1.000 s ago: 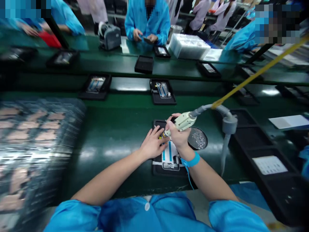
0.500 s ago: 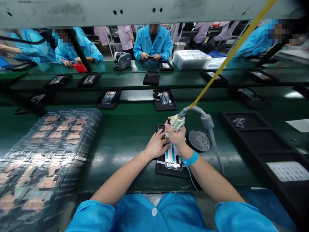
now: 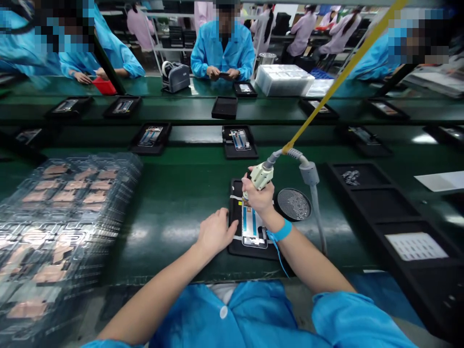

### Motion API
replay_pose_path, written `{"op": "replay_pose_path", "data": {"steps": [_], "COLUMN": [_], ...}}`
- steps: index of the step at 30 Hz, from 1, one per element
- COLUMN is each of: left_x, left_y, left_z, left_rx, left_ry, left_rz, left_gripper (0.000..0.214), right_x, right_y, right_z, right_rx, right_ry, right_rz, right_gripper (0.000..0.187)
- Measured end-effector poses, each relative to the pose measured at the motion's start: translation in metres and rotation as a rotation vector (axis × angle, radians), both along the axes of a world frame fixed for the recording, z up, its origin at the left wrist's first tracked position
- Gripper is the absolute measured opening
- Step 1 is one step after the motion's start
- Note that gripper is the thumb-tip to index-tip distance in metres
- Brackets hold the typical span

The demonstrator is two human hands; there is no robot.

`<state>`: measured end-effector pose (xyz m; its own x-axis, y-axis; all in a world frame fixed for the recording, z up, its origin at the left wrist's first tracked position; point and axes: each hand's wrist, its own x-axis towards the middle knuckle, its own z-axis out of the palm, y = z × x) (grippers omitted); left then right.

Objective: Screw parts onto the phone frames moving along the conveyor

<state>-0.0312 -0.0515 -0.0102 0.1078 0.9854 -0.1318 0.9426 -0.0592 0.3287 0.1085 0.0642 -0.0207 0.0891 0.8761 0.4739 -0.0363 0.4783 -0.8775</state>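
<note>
From where I stand, taking the black tray (image 3: 235,247) in front of the worker as the clock's middle and twelve as straight away from them, the phone frame (image 3: 250,224) lies inside that tray, its blue strips facing up. The right hand (image 3: 261,197) has its fingers wrapped firmly around a pale powered screwdriver (image 3: 261,176), tip down at the frame's eleven o'clock end; I can't tell whether the tip touches, since the grip hides it. A blue wrist strap (image 3: 281,231) circles that wrist.

The left hand (image 3: 215,234) rests at nine o'clock, right at the tray's edge, fingers loosely curled, thumb stretched apart towards the frame, nothing held. Whether the thumb presses on the tray I can't tell.

A yellow strap (image 3: 326,102) slants down from one o'clock to the screwdriver's grey cable (image 3: 309,174), which loops over and drops to the green bench (image 3: 170,193). Between two and three o'clock, just beside the right hand, sits a round dish (image 3: 311,209) of tiny shiny pieces. Farther out at three is a divided black tray (image 3: 380,200); at nine, well apart, clear plastic trays (image 3: 130,166) hold copper-coloured pieces (image 3: 96,198). A blue-clad co-worker (image 3: 223,50) sits at twelve, across the bench.
</note>
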Motion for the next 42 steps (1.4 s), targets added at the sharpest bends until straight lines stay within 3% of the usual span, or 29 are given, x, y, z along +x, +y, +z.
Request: {"op": "replay_pose_path", "data": {"steps": [7, 12, 18, 23, 32, 42], "left_x": [0.009, 0.008, 0.009, 0.008, 0.008, 0.009], "left_y": [0.013, 0.014, 0.013, 0.013, 0.013, 0.012], "left_z": [0.002, 0.002, -0.001, -0.002, -0.004, -0.005], "left_rx": [-0.101, -0.115, -0.102, -0.094, -0.081, -0.071], "left_ry": [0.089, 0.108, 0.101, 0.096, 0.081, 0.087], "left_rz": [0.011, 0.01, 0.007, 0.004, 0.001, 0.009], "left_gripper": [0.036, 0.039, 0.04, 0.039, 0.038, 0.038], "right_x": [0.002, 0.001, -0.001, -0.002, 0.001, 0.0], "right_y": [-0.001, 0.001, 0.005, 0.005, 0.004, 0.0], "right_z": [0.001, 0.001, -0.005, -0.003, 0.005, 0.003], "right_rx": [0.021, 0.042, -0.05, -0.058, -0.068, -0.065], "right_ry": [0.016, 0.19, 0.222, 0.264, 0.33, 0.31], "right_rz": [0.015, 0.171, 0.167, 0.157, 0.265, 0.218], "right_gripper": [0.04, 0.07, 0.078, 0.08, 0.077, 0.075]}}
